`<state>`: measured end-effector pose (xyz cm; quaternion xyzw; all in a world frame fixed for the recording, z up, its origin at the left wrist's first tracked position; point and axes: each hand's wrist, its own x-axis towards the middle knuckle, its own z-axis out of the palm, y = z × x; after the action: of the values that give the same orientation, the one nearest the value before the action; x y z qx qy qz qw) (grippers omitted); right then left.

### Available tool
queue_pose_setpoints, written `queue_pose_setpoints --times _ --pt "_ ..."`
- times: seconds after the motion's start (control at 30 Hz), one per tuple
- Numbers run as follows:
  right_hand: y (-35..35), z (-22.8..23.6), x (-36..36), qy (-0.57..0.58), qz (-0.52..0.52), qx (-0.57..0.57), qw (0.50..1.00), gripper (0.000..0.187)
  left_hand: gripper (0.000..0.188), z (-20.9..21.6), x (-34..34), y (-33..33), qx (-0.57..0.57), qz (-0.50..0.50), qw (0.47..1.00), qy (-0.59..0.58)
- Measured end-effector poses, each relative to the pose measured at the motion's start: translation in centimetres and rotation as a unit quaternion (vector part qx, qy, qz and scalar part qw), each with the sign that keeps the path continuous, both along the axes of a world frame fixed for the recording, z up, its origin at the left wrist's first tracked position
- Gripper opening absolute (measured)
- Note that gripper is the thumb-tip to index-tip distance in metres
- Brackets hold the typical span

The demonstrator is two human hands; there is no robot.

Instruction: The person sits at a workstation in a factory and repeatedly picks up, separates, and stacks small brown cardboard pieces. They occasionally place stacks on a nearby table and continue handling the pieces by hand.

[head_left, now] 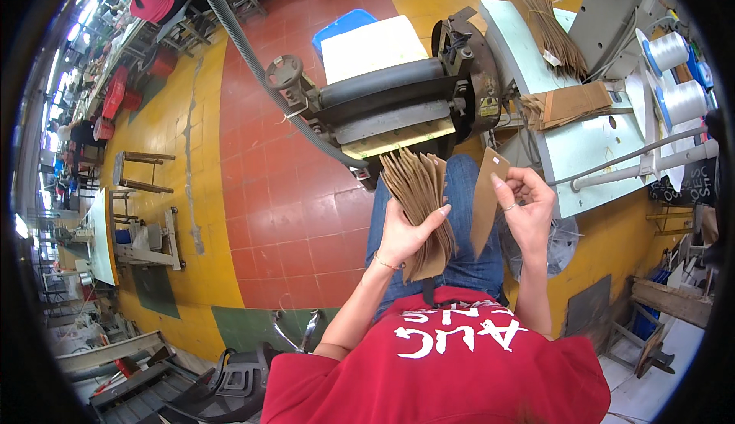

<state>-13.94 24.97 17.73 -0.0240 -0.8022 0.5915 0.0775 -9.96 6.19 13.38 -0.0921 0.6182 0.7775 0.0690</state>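
My left hand is wrapped round a thick fanned stack of brown leather-like strips, held upright above my lap. One separate brown piece, with a small white mark near its top, is pinched between the thumb and fingers of my right hand. That piece hangs apart from the stack, to its right. Just beyond the stack stands a roller machine with dark rollers and a yellowish feed plate. Whether the pieces are leather or card, I cannot tell.
A handwheel and a grey hose flank the machine's left. On the right, a pale table carries brown bundles and flat pieces, near white thread spools. A stool stands on the left floor. Another person sits far left.
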Motion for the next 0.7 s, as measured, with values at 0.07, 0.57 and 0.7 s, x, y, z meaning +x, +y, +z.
queue_pose_setpoints --times 0.07,0.57,0.7 --pt "-0.4 0.4 0.6 0.036 0.071 0.034 0.996 0.014 0.046 0.3 -0.1 0.7 -0.017 -0.005 0.999 0.045" --pt "1.6 -5.3 0.8 -0.11 0.105 -0.281 0.948 0.015 0.051 1.4 -1.7 3.3 -0.207 -0.095 0.972 0.055" --pt "0.5 -4.4 2.2 -0.099 0.176 -0.275 0.94 0.048 0.051 -0.5 -1.6 4.1 -0.243 -0.022 0.968 0.065"
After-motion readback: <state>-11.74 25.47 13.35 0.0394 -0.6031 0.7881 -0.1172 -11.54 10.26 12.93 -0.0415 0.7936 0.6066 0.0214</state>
